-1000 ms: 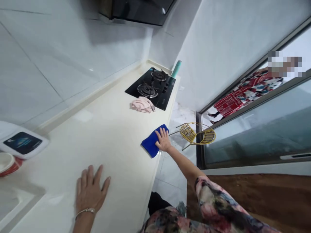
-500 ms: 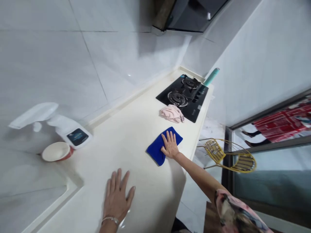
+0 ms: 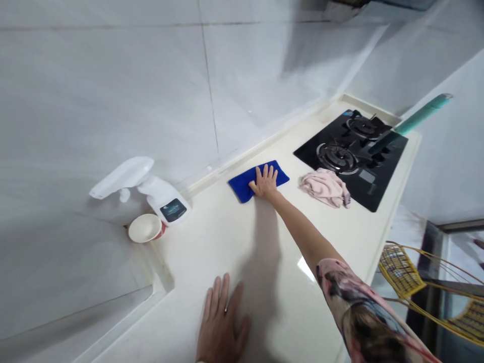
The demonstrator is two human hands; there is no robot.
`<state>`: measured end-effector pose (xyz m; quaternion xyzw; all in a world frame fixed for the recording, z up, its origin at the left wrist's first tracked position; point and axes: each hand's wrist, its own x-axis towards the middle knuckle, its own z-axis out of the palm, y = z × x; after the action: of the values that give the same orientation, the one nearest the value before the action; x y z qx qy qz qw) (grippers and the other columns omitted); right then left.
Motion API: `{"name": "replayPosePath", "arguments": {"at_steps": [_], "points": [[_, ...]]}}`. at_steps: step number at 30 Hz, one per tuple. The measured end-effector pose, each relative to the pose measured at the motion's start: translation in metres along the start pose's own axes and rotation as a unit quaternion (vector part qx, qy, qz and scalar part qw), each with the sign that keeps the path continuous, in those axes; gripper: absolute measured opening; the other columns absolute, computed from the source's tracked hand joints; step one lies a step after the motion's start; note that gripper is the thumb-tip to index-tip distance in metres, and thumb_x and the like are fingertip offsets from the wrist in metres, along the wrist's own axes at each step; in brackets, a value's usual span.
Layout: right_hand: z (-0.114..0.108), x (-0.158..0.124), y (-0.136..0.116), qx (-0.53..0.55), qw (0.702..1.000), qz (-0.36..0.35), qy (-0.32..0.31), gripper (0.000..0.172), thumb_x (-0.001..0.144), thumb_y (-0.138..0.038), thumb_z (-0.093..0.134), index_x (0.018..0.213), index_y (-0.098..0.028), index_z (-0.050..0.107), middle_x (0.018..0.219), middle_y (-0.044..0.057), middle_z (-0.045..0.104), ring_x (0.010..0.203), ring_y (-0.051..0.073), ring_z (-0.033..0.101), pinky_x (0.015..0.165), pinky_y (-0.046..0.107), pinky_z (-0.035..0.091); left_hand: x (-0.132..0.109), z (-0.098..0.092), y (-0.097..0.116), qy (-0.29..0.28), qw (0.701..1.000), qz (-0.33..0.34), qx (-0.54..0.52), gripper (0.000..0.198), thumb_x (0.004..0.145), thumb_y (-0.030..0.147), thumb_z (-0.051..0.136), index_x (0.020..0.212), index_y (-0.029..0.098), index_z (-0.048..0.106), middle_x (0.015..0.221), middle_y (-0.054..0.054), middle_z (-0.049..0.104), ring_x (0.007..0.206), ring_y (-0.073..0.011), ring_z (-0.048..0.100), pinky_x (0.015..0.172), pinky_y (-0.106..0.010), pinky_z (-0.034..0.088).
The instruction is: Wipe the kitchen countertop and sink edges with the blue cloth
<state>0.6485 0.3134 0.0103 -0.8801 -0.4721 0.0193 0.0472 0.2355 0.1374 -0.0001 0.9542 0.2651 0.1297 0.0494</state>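
My right hand (image 3: 265, 181) lies flat on a folded blue cloth (image 3: 242, 185), fingers spread, pressing it to the pale countertop (image 3: 212, 232) close to the wall. Nearer to me, my left hand (image 3: 222, 322) rests palm down on the bare counter, fingers stretched and holding nothing; its wrist is cut off by the lower edge. To the right of the blue cloth sits a crumpled pink cloth (image 3: 325, 187), beside the gas hob.
A white spray bottle (image 3: 166, 199) and a paper cup (image 3: 145, 228) stand against the wall at left. The black gas hob (image 3: 353, 151) is at the far right, with a green cylindrical object (image 3: 423, 115) over its corner. A yellow woven chair (image 3: 401, 269) stands beyond the counter's edge.
My right hand has slid the blue cloth across the counter towards the wall, away from the front edge. The view has turned left. My left hand stays flat on the counter.
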Motion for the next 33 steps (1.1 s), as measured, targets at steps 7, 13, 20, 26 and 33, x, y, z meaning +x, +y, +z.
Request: {"name": "replayPosePath", "arguments": {"at_steps": [7, 13, 20, 26, 33], "points": [[0.015, 0.005, -0.086, -0.005, 0.999, -0.033, 0.023, 0.089, 0.097, -0.054, 0.037, 0.162, 0.004, 0.020, 0.167, 0.034, 0.018, 0.154, 0.056, 0.011, 0.118, 0.080, 0.000, -0.001, -0.007, 0.004, -0.031, 0.999, -0.009, -0.017, 0.081, 0.090, 0.043, 0.060, 0.164, 0.028, 0.032, 0.173, -0.010, 0.024, 0.159, -0.0374, 0.021, 0.119, -0.056, 0.039], [0.003, -0.042, -0.118, 0.032, 0.990, -0.135, -0.006, 0.081, 0.095, -0.047, 0.046, 0.164, -0.008, 0.027, 0.171, 0.026, 0.018, 0.157, 0.050, 0.011, 0.124, 0.069, 0.003, -0.003, -0.003, 0.003, -0.024, 0.999, -0.010, -0.026, 0.077, 0.093, 0.046, 0.060, 0.163, 0.028, 0.036, 0.173, -0.010, 0.022, 0.159, -0.0379, 0.019, 0.120, -0.057, 0.038], [-0.008, -0.114, -0.131, 0.060, 0.963, -0.257, -0.047, 0.077, 0.096, -0.047, 0.051, 0.164, -0.019, 0.030, 0.174, 0.019, 0.016, 0.161, 0.043, 0.007, 0.128, 0.062, 0.001, -0.003, -0.005, 0.003, -0.028, 0.998, -0.027, -0.040, 0.070, 0.095, 0.044, 0.060, 0.160, 0.028, 0.041, 0.174, -0.010, 0.020, 0.160, -0.0364, 0.020, 0.123, -0.058, 0.035], [-0.019, -0.200, -0.102, 0.081, 0.911, -0.393, -0.093, 0.076, 0.092, -0.042, 0.056, 0.163, -0.022, 0.035, 0.174, 0.014, 0.016, 0.163, 0.036, 0.005, 0.130, 0.058, 0.005, -0.001, -0.007, 0.004, -0.022, 0.996, -0.026, -0.078, 0.057, 0.095, 0.036, 0.059, 0.150, 0.022, 0.057, 0.158, -0.014, 0.050, 0.146, -0.0325, 0.048, 0.121, -0.058, 0.040], [-0.029, -0.237, -0.047, 0.121, 0.882, -0.416, -0.184, 0.079, 0.076, -0.024, 0.052, 0.154, -0.023, 0.047, 0.173, 0.007, 0.024, 0.163, 0.029, 0.010, 0.131, 0.058, 0.003, -0.068, -0.023, -0.022, 0.144, 0.985, -0.036, -0.086, 0.040, 0.096, 0.012, 0.046, 0.124, 0.024, 0.073, 0.128, -0.006, 0.074, 0.130, -0.0195, 0.063, 0.122, -0.045, 0.045]]}}
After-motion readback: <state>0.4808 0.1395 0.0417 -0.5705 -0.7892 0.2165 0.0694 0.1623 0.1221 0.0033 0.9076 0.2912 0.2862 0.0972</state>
